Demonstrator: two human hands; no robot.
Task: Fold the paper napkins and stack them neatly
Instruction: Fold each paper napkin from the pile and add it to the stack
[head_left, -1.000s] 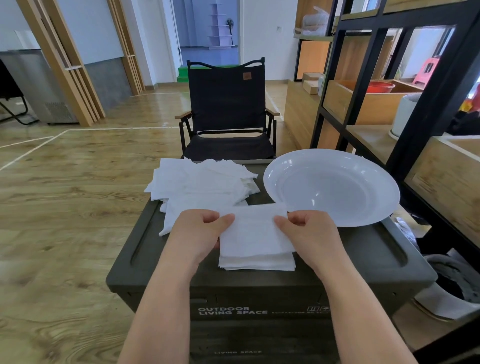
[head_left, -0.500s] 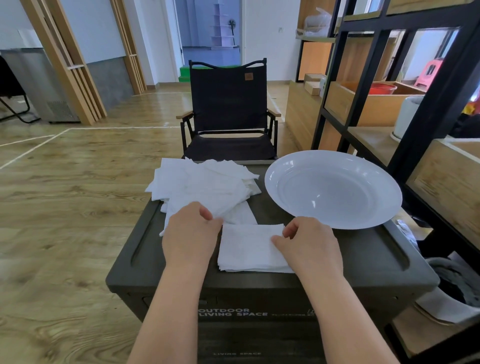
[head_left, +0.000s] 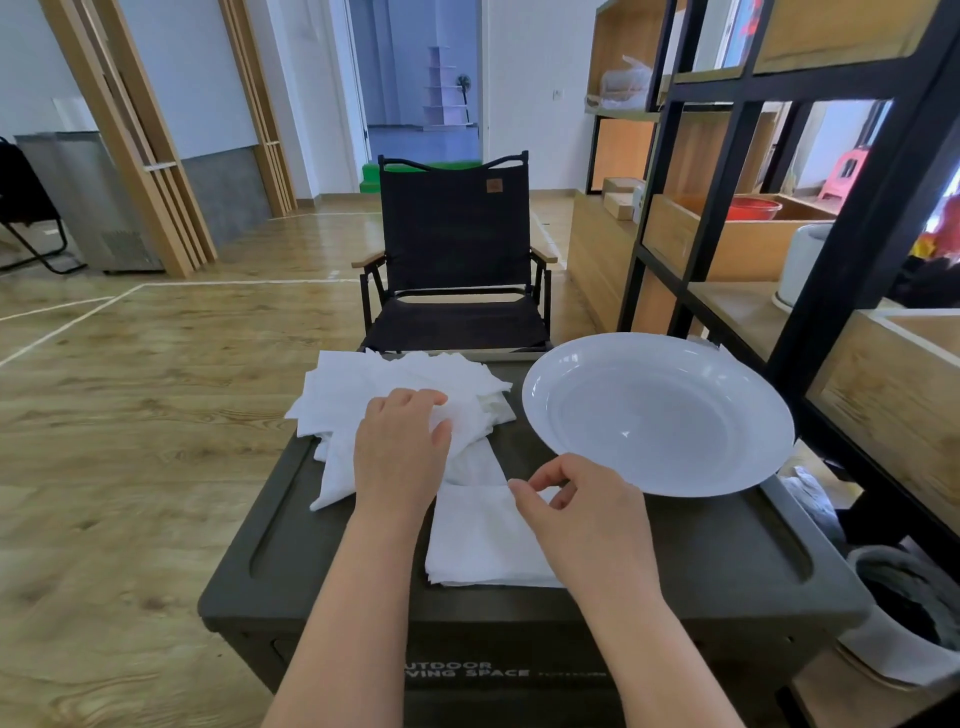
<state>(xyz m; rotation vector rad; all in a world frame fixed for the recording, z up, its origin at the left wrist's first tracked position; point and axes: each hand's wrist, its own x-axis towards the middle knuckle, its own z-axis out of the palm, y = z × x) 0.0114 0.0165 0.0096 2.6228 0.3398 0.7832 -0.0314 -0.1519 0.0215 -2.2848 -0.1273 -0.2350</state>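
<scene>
White lettering on the front of the dark olive plastic box serving as the bench (head_left: 701, 561) reads "OUTDOOR LIVING SPACE", its first letters cut off by the left forearm. A small brown patch sits on the back of the black folding camp chair (head_left: 452, 249); its mark is too small to read. The left hand (head_left: 400, 447) rests on the loose heap of unfolded white paper napkins (head_left: 343, 395) at the bench's far left, fingers curled and seemingly pinching a top sheet. The right hand (head_left: 576, 514) hovers over the neat stack of folded white napkins (head_left: 478, 540) near the front edge, fingers loosely curled, holding nothing. The wide white plastic plate (head_left: 660, 415) at the far right holds nothing
</scene>
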